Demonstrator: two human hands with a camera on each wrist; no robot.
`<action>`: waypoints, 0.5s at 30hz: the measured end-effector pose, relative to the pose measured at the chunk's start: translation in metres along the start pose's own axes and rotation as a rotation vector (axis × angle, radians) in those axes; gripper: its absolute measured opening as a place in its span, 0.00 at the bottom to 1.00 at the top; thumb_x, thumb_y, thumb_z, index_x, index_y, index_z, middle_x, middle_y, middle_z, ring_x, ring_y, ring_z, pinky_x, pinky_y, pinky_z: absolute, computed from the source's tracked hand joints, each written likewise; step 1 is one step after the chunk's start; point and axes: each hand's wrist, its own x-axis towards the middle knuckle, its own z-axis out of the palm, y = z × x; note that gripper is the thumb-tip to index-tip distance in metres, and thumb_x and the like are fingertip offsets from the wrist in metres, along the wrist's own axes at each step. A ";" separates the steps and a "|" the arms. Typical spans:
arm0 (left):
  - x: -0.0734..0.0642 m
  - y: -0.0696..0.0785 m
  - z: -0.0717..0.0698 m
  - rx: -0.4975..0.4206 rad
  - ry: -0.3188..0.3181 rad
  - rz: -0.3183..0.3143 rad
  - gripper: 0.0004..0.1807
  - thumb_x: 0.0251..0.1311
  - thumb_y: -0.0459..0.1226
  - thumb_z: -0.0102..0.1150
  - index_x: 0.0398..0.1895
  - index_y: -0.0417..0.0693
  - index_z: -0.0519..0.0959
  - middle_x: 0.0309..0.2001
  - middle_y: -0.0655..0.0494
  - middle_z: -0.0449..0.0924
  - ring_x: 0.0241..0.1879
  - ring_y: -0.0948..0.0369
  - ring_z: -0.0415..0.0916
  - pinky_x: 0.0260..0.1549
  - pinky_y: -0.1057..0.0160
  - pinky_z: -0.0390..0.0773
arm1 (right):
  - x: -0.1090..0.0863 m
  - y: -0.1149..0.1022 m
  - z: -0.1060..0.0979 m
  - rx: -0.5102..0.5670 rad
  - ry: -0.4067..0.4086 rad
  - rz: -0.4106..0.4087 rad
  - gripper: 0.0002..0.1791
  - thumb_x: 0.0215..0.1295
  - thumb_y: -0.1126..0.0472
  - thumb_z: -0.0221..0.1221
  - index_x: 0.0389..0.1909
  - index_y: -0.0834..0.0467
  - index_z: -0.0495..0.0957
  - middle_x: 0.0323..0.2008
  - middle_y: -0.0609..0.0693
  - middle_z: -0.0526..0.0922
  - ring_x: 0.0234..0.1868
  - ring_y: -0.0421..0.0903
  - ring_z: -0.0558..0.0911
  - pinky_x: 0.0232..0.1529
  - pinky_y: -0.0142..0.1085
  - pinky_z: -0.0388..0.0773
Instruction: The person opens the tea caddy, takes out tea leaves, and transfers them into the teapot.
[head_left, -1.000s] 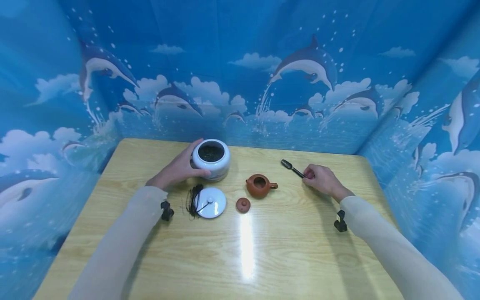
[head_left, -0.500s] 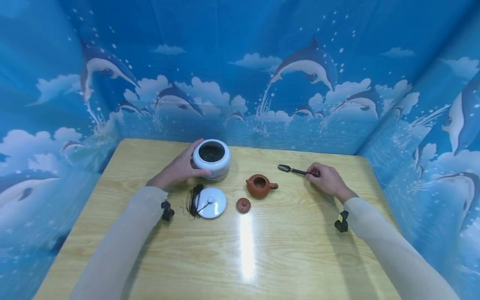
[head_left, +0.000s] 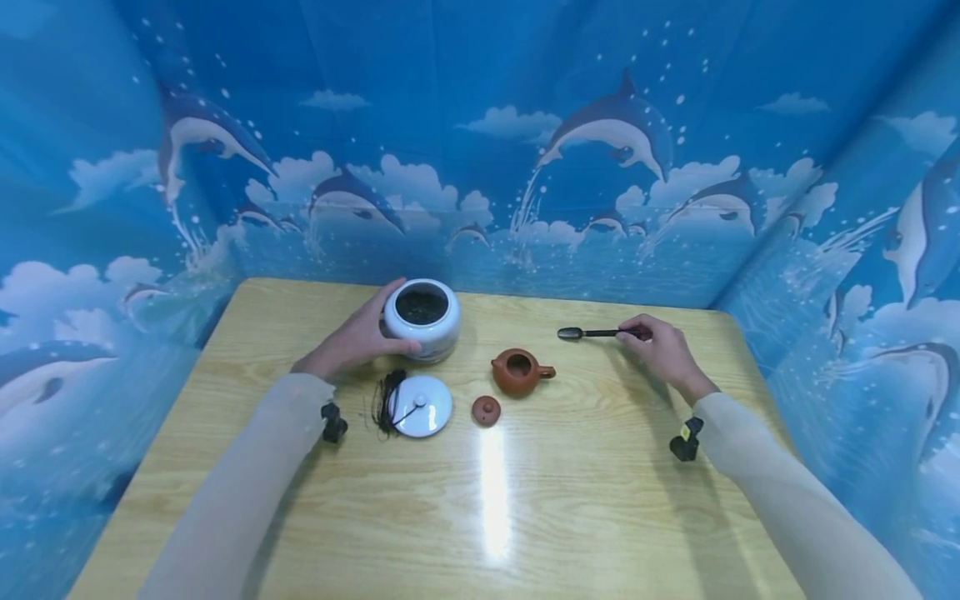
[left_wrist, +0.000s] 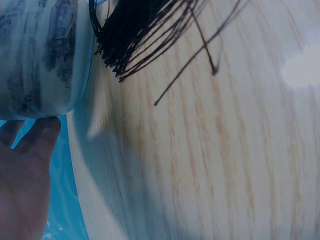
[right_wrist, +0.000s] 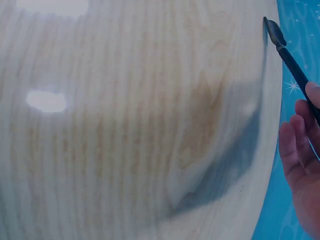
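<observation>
My left hand [head_left: 365, 333] grips the side of a white porcelain jar [head_left: 442, 340], thumb at the front and fingers behind. The jar stands uncovered, with dark tea leaves [head_left: 422, 308] inside. In the left wrist view, blue-grey pictures decorate the jar [left_wrist: 40, 55]. My right hand [head_left: 663, 354] pinches the handle end of a slim black tea scoop [head_left: 596, 333], whose bowl points left. The right wrist view shows the scoop [right_wrist: 295, 67] held over the table's edge area. Between the hands sits a small brown clay teapot [head_left: 508, 383], its mouth uncovered and its handle pointing right.
The teapot's little clay lid [head_left: 487, 410] lies in front of it. A white jar lid [head_left: 433, 419] rests near the jar, with a black string tassel [head_left: 387, 400] to its left. The wooden table [head_left: 600, 500] meets a blue dolphin-print curtain [head_left: 480, 125] at the back.
My right hand has taken the scoop up from its slanted position and turned it nearly level, shifting slightly right. My left hand and the jar have stayed in place.
</observation>
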 end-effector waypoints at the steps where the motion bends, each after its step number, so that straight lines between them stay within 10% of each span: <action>1: 0.000 0.000 0.000 -0.002 0.000 0.000 0.73 0.51 0.61 0.84 0.92 0.66 0.41 0.90 0.52 0.45 0.89 0.44 0.45 0.84 0.28 0.49 | 0.001 -0.001 -0.001 0.003 0.004 -0.002 0.20 0.85 0.49 0.58 0.64 0.58 0.82 0.54 0.59 0.85 0.51 0.54 0.82 0.42 0.41 0.79; 8: 0.000 -0.001 0.000 -0.004 -0.002 -0.006 0.73 0.51 0.61 0.84 0.91 0.68 0.41 0.90 0.52 0.45 0.89 0.44 0.45 0.84 0.28 0.49 | 0.003 -0.014 -0.005 0.015 0.014 -0.024 0.21 0.85 0.50 0.58 0.65 0.59 0.82 0.54 0.60 0.87 0.50 0.57 0.84 0.41 0.38 0.84; 15: 0.001 -0.001 0.000 -0.007 -0.006 -0.002 0.73 0.52 0.61 0.84 0.91 0.68 0.41 0.90 0.52 0.44 0.89 0.45 0.45 0.84 0.28 0.49 | 0.006 -0.028 -0.012 0.049 0.020 -0.021 0.24 0.86 0.49 0.57 0.69 0.62 0.79 0.57 0.63 0.85 0.57 0.63 0.84 0.55 0.57 0.88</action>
